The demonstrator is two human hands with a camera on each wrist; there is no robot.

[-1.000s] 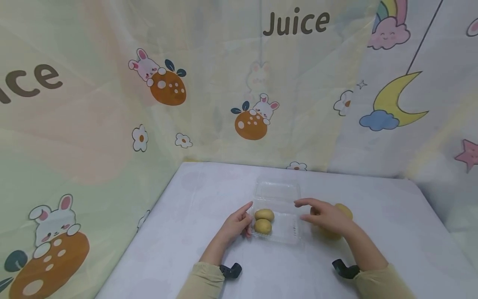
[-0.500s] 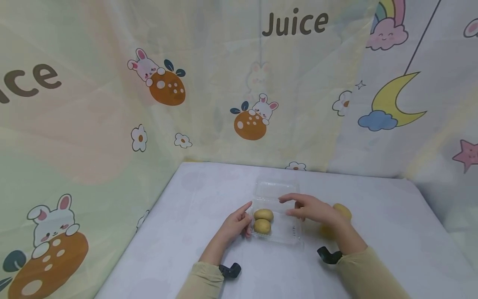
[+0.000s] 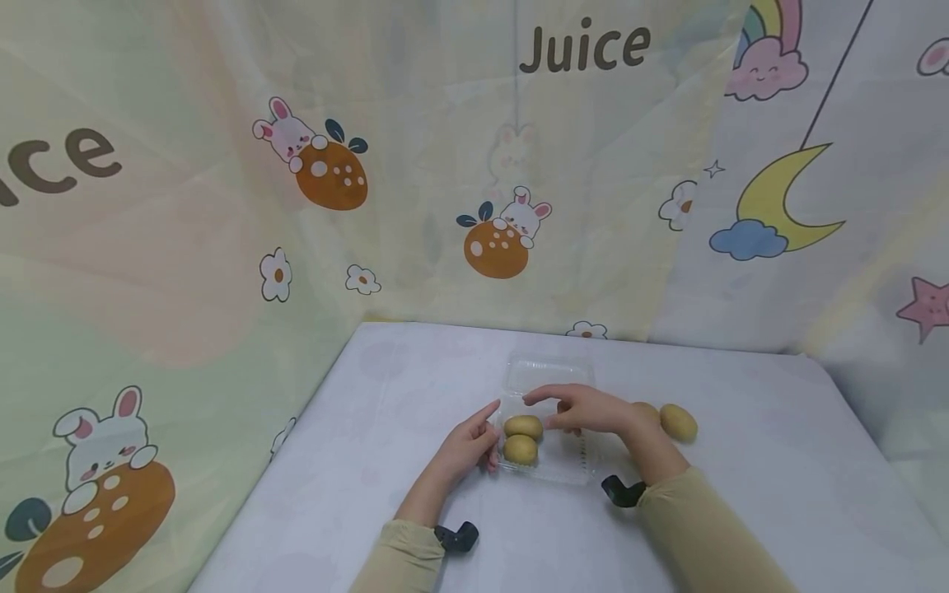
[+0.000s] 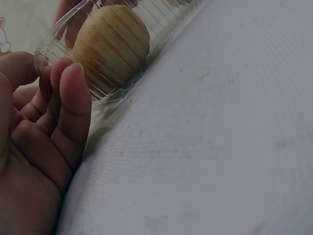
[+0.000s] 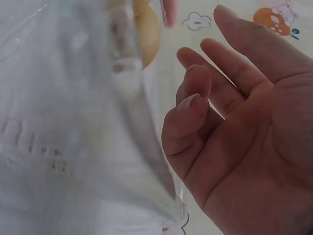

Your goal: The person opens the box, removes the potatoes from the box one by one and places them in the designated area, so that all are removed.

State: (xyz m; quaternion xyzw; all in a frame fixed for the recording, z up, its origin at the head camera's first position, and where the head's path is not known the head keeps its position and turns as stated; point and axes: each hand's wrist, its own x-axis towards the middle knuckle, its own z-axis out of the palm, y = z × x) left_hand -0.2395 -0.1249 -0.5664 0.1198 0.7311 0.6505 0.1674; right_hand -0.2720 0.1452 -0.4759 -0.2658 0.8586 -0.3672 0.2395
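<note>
A clear plastic clamshell box point(image 3: 567, 461) lies with its lid point(image 3: 549, 375) folded back on the table. Two potatoes point(image 3: 521, 450) sit side by side in its left part. At the box's left edge, my left hand point(image 3: 467, 449) grips the rim, index finger stretched out; one potato point(image 4: 111, 46) shows through the ribbed wall in the left wrist view. My right hand point(image 3: 586, 408) hovers over the box just right of the potatoes, index finger extended. In the right wrist view its fingers point(image 5: 188, 117) are loosely bent and the palm holds nothing.
Two more potatoes point(image 3: 678, 422) lie on the white-covered table point(image 3: 756, 461) to the right of the box, one partly behind the right wrist. A printed cloth backdrop point(image 3: 415, 165) rises behind and along the left. Black wrist devices point(image 3: 623, 492) sit at both cuffs.
My right hand has moved left from beside the loose potatoes to over the box, uncovering potatoes on the right. The left hand and the box have stayed in place.
</note>
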